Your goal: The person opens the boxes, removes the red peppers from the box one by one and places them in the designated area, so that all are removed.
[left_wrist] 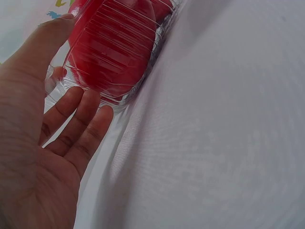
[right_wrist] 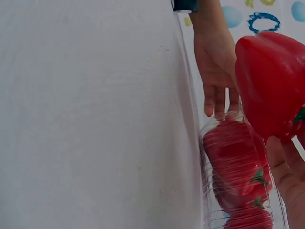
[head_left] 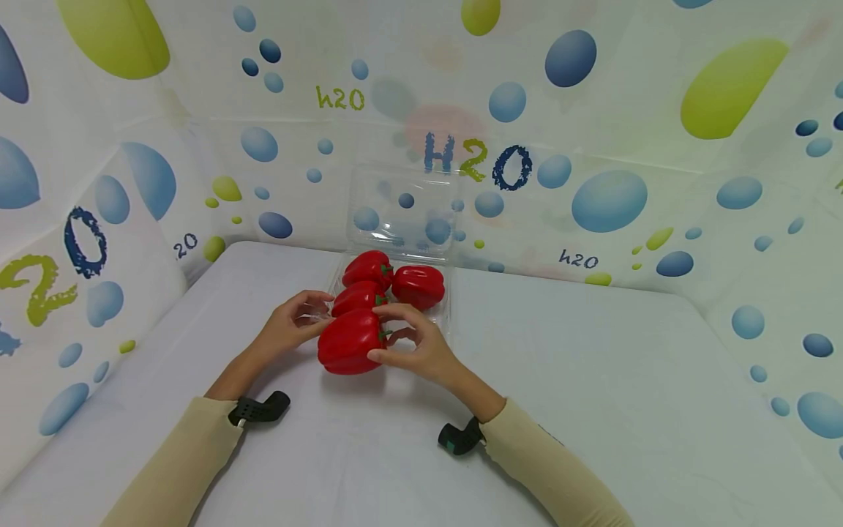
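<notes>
My right hand point(head_left: 421, 344) holds a large red bell pepper point(head_left: 350, 344) by its stem end, thumb on the near side and fingers on the far side. In the right wrist view, this bell pepper point(right_wrist: 269, 81) is raised above the near end of a clear plastic clamshell container point(right_wrist: 206, 176). The left hand point(head_left: 290, 322) grips the container at its near left corner; in the left wrist view its thumb lies at the rim and its fingertips point(left_wrist: 106, 114) touch the ribbed wall. Three more red bell peppers point(head_left: 419, 285) with green stems lie inside the container.
The container's transparent lid point(head_left: 402, 241) stands open at the back, up against the patterned curtain point(head_left: 514, 219). A white cloth point(head_left: 593, 380) covers the table. Black wrist cameras point(head_left: 263, 408) are strapped at both sleeves.
</notes>
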Action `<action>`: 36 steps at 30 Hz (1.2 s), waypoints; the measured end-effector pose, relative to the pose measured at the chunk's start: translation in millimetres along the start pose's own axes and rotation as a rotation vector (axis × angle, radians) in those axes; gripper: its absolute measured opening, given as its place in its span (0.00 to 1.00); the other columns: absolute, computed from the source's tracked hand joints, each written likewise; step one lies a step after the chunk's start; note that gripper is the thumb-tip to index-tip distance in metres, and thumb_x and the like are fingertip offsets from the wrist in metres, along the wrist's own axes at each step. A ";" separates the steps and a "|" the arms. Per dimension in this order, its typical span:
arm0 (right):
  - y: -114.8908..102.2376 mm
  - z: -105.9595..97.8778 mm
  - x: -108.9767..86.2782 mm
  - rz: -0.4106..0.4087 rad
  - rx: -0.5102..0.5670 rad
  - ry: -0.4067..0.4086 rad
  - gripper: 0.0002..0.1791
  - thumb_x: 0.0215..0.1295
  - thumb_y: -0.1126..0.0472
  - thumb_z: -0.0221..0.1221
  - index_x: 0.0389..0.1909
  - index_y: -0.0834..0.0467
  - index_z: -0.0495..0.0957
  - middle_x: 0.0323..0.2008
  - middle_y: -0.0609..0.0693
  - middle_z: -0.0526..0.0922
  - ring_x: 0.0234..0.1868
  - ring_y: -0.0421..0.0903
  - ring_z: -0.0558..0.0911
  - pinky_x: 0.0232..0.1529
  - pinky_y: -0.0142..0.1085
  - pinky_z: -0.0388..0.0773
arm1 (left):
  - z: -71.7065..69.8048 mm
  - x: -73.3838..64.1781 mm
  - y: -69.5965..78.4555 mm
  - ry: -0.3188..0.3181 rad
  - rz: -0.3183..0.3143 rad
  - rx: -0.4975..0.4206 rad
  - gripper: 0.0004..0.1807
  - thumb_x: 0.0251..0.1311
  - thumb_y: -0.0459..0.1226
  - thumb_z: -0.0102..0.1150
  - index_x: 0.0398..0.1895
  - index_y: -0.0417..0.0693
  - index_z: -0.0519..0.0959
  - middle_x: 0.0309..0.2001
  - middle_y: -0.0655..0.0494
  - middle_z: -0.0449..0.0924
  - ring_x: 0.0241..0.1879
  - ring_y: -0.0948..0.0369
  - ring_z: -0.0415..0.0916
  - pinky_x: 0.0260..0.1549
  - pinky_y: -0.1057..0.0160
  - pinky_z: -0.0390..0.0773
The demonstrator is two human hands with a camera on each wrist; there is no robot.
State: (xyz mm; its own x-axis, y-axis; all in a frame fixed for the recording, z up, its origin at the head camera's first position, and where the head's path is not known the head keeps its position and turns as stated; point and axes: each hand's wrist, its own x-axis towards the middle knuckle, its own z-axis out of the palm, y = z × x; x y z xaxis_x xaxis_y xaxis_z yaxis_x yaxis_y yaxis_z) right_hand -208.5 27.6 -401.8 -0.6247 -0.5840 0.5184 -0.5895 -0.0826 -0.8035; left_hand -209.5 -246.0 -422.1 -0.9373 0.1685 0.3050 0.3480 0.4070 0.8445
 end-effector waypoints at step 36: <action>3.3 11.2 -5.0 0.007 -0.011 -0.144 0.32 0.56 0.68 0.68 0.62 0.63 0.68 0.60 0.59 0.72 0.59 0.49 0.73 0.49 0.47 0.81 | -0.3 0.3 -5.5 -0.008 0.029 0.056 0.28 0.59 0.32 0.65 0.62 0.38 0.69 0.52 0.39 0.77 0.48 0.53 0.78 0.45 0.69 0.80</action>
State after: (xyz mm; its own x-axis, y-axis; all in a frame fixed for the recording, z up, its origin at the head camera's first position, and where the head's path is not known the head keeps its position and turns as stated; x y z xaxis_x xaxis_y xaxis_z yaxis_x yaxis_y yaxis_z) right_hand -201.6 21.2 -410.4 -0.5495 -0.6943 0.4647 -0.5913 -0.0697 -0.8034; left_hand -211.7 -248.5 -426.5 -0.9268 0.1880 0.3251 0.3755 0.4514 0.8095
